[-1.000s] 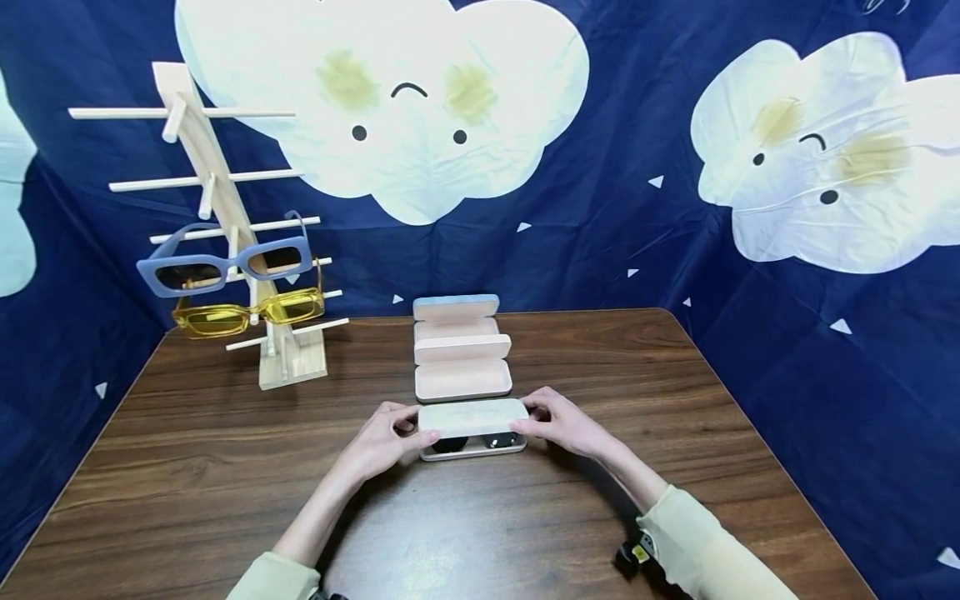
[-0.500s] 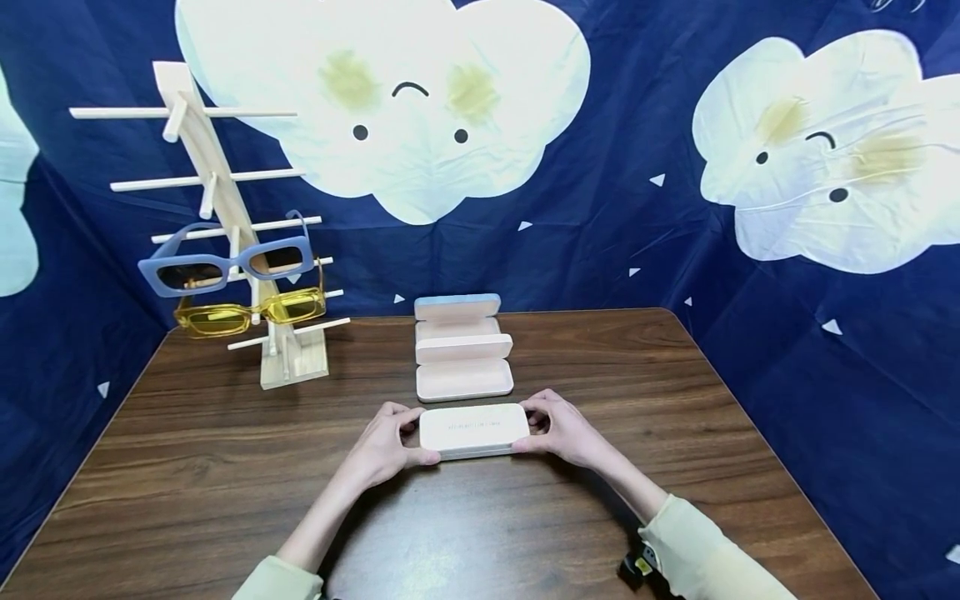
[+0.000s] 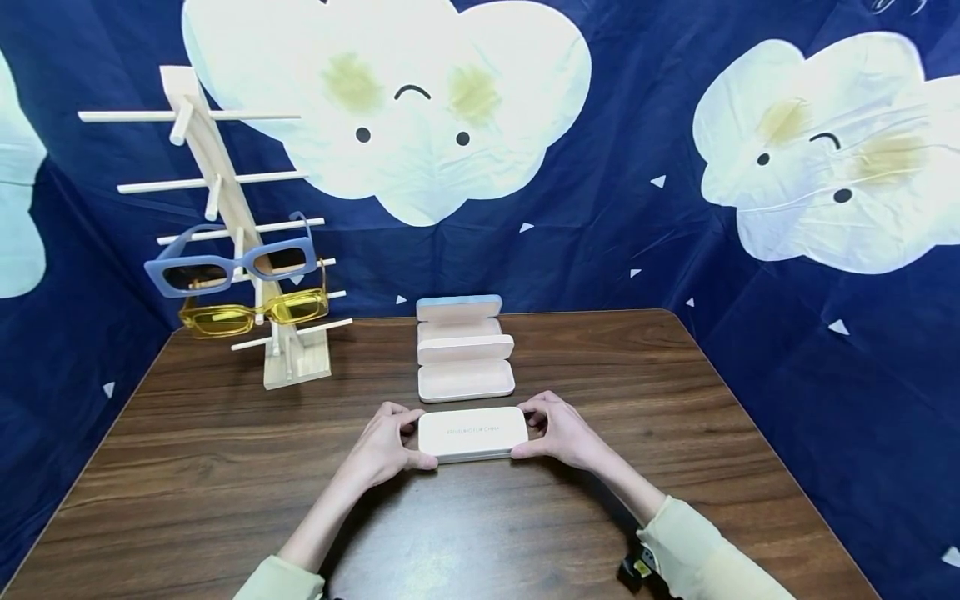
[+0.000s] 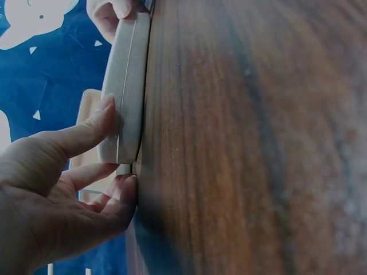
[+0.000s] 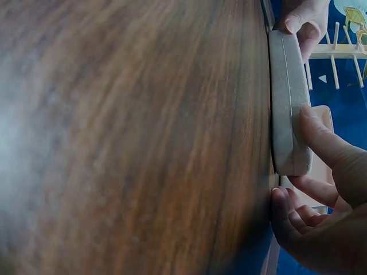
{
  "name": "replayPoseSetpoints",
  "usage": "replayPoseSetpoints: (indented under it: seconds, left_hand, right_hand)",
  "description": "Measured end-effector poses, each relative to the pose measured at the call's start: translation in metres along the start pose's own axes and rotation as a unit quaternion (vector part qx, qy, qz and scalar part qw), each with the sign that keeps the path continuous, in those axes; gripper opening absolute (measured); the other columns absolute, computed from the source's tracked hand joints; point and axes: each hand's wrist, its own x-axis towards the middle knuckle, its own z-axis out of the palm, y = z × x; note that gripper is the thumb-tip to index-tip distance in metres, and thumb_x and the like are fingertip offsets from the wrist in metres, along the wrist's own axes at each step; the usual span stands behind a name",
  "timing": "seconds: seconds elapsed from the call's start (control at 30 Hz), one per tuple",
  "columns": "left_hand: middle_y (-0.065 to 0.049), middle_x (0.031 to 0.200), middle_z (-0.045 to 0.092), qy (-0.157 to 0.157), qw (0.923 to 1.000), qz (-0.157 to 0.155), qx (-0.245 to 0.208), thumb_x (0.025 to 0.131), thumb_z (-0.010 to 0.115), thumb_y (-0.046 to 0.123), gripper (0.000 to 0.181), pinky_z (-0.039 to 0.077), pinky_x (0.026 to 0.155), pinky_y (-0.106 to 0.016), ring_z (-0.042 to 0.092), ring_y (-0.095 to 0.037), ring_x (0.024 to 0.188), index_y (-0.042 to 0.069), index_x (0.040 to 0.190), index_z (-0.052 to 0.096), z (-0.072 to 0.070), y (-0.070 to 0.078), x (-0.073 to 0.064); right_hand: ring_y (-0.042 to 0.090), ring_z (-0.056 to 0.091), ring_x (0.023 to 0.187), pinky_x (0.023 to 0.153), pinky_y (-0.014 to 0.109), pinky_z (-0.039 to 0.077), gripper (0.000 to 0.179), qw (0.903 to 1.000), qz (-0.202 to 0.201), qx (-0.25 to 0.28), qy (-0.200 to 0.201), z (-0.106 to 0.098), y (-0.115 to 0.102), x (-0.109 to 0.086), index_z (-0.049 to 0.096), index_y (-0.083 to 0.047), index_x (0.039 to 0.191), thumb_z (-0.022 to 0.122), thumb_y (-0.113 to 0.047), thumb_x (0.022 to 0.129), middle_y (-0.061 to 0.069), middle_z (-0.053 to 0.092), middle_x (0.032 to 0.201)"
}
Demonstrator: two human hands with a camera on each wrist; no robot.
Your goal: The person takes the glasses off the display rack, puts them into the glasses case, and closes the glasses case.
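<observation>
A white glasses case (image 3: 472,433) with faint lettering on its lid lies closed on the table. At its left end my left hand (image 3: 384,443) grips it, thumb on the front edge and fingers at the back corner. The right hand (image 3: 564,431) holds the opposite end in the same way. In the left wrist view the thumb touches the side of the case (image 4: 127,74) near its seam, and the other fingers are curled by its end. From the right wrist, the thumb likewise presses on the case (image 5: 288,97). Its inside is hidden.
Two open cases, a nearer one (image 3: 467,381) and a farther one (image 3: 459,307), stand in line behind. A wooden rack (image 3: 225,179) at the back left carries blue sunglasses (image 3: 197,275) and yellow sunglasses (image 3: 217,321). Blue cloth printed with clouds surrounds the table (image 3: 187,475).
One second ago the lid was partly raised, with dark lenses showing inside. It came down by half a second ago; since then the hands and case have barely moved.
</observation>
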Motion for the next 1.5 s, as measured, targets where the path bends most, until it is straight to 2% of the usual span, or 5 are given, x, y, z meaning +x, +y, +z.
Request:
replayPoseSetpoints:
  seconds: [0.5,0.73,0.93,1.2,1.5]
  left_hand:
    - [-0.017,0.131,0.055,-0.005,0.9996,-0.013,-0.025,0.062,0.100,0.024,0.090,0.050,0.102,-0.050,0.062,-0.029,0.117,0.002,0.139,0.061,-0.002,0.000,-0.004]
    - [-0.016,0.134,0.057,0.005,0.9980,-0.004,-0.063,0.082,0.087,0.039,0.081,0.054,0.094,-0.041,0.066,-0.023,0.115,0.008,0.149,0.053,-0.011,-0.009,-0.011]
    - [-0.017,0.131,0.059,0.037,0.9937,0.011,-0.105,0.092,0.077,0.039,0.067,0.056,0.098,-0.042,0.066,-0.025,0.115,0.011,0.148,0.054,-0.028,-0.014,-0.017]
    - [-0.015,0.126,0.066,0.110,0.9852,0.036,-0.127,0.096,0.073,0.032,0.052,0.056,0.097,-0.034,0.067,-0.024,0.112,0.007,0.140,0.061,-0.043,-0.020,-0.022]
    - [-0.009,0.121,0.071,0.157,0.9806,0.028,-0.114,0.100,0.068,0.039,0.046,0.049,0.089,-0.012,0.059,0.007,0.100,0.013,0.137,0.064,-0.069,-0.032,-0.040]
  right_hand:
    - [0.017,0.065,0.098,0.082,0.022,0.051,0.059,0.9995,0.020,0.024,0.008,-0.004,-0.005,0.000,0.071,-0.007,0.125,0.091,-0.035,0.077,0.010,0.064,0.115]
    - [0.022,0.068,0.106,0.090,0.032,0.057,0.046,0.9961,0.031,0.051,0.065,-0.006,-0.017,0.004,0.071,-0.009,0.127,0.080,-0.034,0.090,0.012,0.068,0.118]
    - [0.020,0.070,0.107,0.093,0.033,0.057,0.041,0.9907,0.028,0.081,0.106,-0.009,-0.034,0.012,0.070,-0.010,0.128,0.076,-0.033,0.094,0.010,0.072,0.121]
    - [0.022,0.071,0.115,0.102,0.040,0.056,0.036,0.9853,0.012,0.130,0.110,-0.009,-0.054,0.026,0.070,-0.010,0.130,0.068,-0.031,0.100,0.007,0.075,0.125]
    - [0.021,0.070,0.115,0.100,0.043,0.056,0.036,0.9854,-0.014,0.135,0.103,-0.002,-0.083,0.052,0.070,-0.012,0.130,0.063,-0.034,0.103,0.005,0.076,0.122]
